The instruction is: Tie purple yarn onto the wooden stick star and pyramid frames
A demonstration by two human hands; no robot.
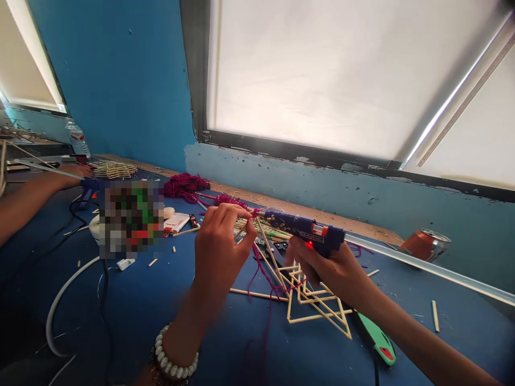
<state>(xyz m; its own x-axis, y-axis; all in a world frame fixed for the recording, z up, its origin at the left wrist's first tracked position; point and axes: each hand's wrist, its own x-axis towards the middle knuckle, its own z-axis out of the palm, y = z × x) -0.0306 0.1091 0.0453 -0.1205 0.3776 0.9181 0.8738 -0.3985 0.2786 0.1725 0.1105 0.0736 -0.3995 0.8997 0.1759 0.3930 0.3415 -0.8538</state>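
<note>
My right hand [317, 260] is wrapped round a blue hot glue gun [300, 225] with a long clear glue stick [418, 265] running out of its back. A small red light glows on the gun. Its nozzle points left, at or very near the fingertips of my left hand [221, 241], which are closed in a pinch on thin wooden sticks [267, 252] where magenta yarn [256, 213] is wound. Loose yarn ends hang below. Under the right hand lies a star-like frame of joined sticks [319, 320]; whether the pinched sticks belong to it I cannot tell.
A green utility knife [376, 339] lies right of the frame. Further back are a tipped-looking soda can [426, 245], a heap of magenta yarn [185, 186] and a stick pile [115, 169]. At left, a co-worker's arm [34, 195] reaches past cables [56, 305] on the blue table.
</note>
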